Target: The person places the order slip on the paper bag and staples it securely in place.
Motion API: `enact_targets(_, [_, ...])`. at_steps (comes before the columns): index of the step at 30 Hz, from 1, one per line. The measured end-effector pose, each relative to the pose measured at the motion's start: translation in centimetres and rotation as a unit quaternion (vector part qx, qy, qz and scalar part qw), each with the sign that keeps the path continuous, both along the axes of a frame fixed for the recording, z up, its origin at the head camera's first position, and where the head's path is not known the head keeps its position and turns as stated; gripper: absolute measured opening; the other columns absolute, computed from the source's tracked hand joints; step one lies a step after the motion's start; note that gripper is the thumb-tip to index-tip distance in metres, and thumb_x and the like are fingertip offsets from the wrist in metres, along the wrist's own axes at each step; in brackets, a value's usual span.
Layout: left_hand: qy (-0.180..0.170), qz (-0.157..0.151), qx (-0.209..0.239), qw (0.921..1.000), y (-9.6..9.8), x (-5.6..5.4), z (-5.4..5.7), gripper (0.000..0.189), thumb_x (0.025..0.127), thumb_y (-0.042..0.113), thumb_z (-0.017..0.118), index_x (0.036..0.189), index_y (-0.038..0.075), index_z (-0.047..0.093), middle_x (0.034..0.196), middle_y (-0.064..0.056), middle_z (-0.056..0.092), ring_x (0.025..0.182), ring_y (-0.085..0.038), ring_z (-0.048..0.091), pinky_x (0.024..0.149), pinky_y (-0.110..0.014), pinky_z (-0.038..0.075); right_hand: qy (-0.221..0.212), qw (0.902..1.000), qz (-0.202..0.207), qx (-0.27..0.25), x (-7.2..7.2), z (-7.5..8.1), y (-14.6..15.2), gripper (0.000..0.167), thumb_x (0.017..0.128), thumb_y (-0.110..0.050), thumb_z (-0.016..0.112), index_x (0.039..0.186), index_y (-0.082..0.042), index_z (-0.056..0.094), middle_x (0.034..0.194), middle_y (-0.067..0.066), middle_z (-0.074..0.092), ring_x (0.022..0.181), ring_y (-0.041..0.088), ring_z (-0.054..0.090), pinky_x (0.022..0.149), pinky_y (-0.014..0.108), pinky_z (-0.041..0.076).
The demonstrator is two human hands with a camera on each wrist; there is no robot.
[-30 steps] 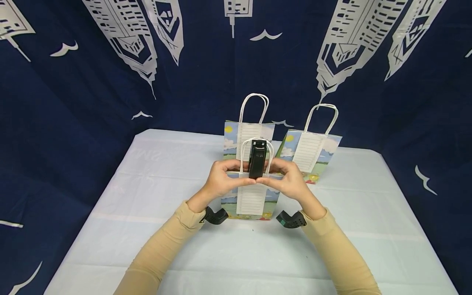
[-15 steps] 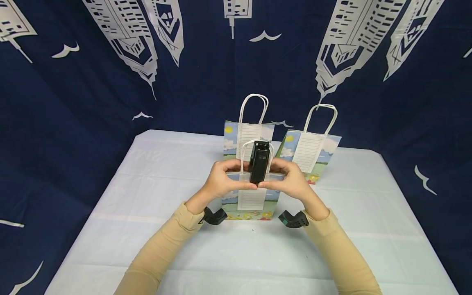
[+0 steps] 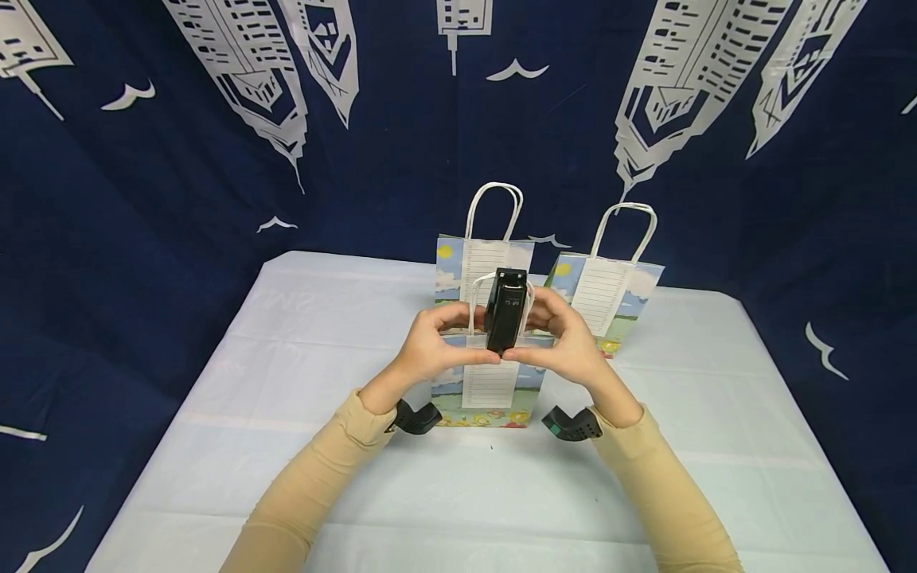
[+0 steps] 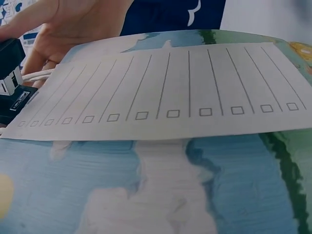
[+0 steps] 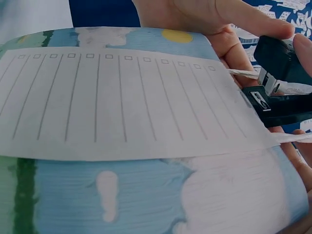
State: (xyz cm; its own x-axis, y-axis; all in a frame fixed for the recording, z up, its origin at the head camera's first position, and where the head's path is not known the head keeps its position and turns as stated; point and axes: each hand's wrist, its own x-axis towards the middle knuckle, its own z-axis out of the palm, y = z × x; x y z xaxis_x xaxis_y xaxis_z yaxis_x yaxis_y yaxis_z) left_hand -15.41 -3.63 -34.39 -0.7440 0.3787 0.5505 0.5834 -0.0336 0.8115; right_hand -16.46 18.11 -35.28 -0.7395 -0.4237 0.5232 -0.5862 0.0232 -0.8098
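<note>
A small black stapler [image 3: 505, 312] stands over the top edge of the front paper bag [image 3: 447, 406], between the strands of its white handle. My left hand [image 3: 435, 342] holds it from the left and my right hand [image 3: 571, 344] from the right, thumbs meeting at its near end and other fingers behind. In the right wrist view, the stapler [image 5: 282, 61] has its mouth at the upper end of a white checklist [image 5: 112, 107]. The checklist lies against the bag's painted sky-and-meadow front. In the left wrist view, only part of the stapler [image 4: 10, 63] shows at the edge.
Behind the front bag stands a matching bag [image 3: 447, 263] with a checklist on it. Another such bag [image 3: 637, 298] stands to the right, also bearing a list. All are on a white-covered table [image 3: 344, 318], before a dark blue printed curtain [image 3: 401, 159].
The stapler has shifted slightly right and turned a little, showing more of its top. My right hand has moved slightly right with it. The bags behind stay put.
</note>
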Motion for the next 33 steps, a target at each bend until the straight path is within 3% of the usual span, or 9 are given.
enact_targets(7, [0.002,-0.010,0.005,0.9999,0.0,-0.3,0.3,0.040,0.060,-0.015,0.080,0.096,-0.012,0.063,0.093,-0.025,0.065,0.082,-0.033,0.065,0.078,-0.039,0.053,0.022,0.9997,0.006,-0.002,0.0,0.5,-0.1,0.085,0.068,0.011,0.078,0.140,-0.004,0.036,0.118,-0.004,0.062,0.099,0.016,0.064,0.087,0.030,0.050])
enact_targets(14, [0.000,-0.022,0.029,0.9993,0.0,-2.0,-1.5,0.041,0.059,-0.016,0.081,0.096,-0.010,0.064,0.089,-0.022,0.065,0.080,-0.034,0.065,0.077,-0.040,0.053,0.038,0.9991,0.015,0.005,-0.2,1.1,-0.3,0.090,0.067,0.017,0.075,0.143,-0.002,0.029,0.119,-0.001,0.062,0.101,0.017,0.063,0.088,0.030,0.049])
enact_targets(20, [-0.015,-0.025,0.043,0.9986,-0.2,-2.2,-1.4,0.045,0.062,-0.013,0.081,0.103,-0.010,0.064,0.092,-0.020,0.065,0.081,-0.031,0.064,0.078,-0.038,0.054,0.062,0.9973,0.025,0.029,-0.4,1.9,-0.4,0.094,0.068,0.017,0.074,0.145,-0.002,0.023,0.133,0.003,0.052,0.109,0.019,0.058,0.090,0.029,0.047])
enact_targets(23, [-0.022,-0.033,0.054,0.9977,-0.2,-2.3,-1.3,0.044,0.063,-0.014,0.079,0.103,-0.011,0.062,0.094,-0.020,0.064,0.081,-0.029,0.065,0.077,-0.040,0.054,0.065,0.9967,0.027,0.040,-0.5,2.1,-0.5,0.091,0.073,0.009,0.075,0.146,-0.003,0.022,0.140,0.003,0.043,0.118,0.020,0.050,0.094,0.029,0.043])
enact_targets(29, [-0.030,-0.040,0.059,0.9970,-0.1,-2.3,-1.4,0.043,0.062,-0.014,0.080,0.101,-0.011,0.063,0.092,-0.016,0.065,0.079,-0.020,0.066,0.076,-0.041,0.054,0.059,0.9982,0.001,-0.015,-0.5,2.8,-1.2,0.068,0.084,-0.035,0.070,0.140,-0.011,0.041,0.133,-0.002,0.049,0.119,0.018,0.047,0.092,0.027,0.042])
enact_targets(33, [-0.023,-0.040,0.046,0.9979,0.0,-2.3,-1.4,0.043,0.062,-0.012,0.081,0.102,-0.009,0.064,0.095,-0.017,0.066,0.082,-0.022,0.066,0.078,-0.039,0.054,0.064,0.9938,-0.022,-0.088,-0.6,3.2,-1.7,0.048,0.081,-0.034,0.074,0.124,-0.018,0.059,0.122,0.000,0.053,0.108,0.017,0.052,0.089,0.027,0.043])
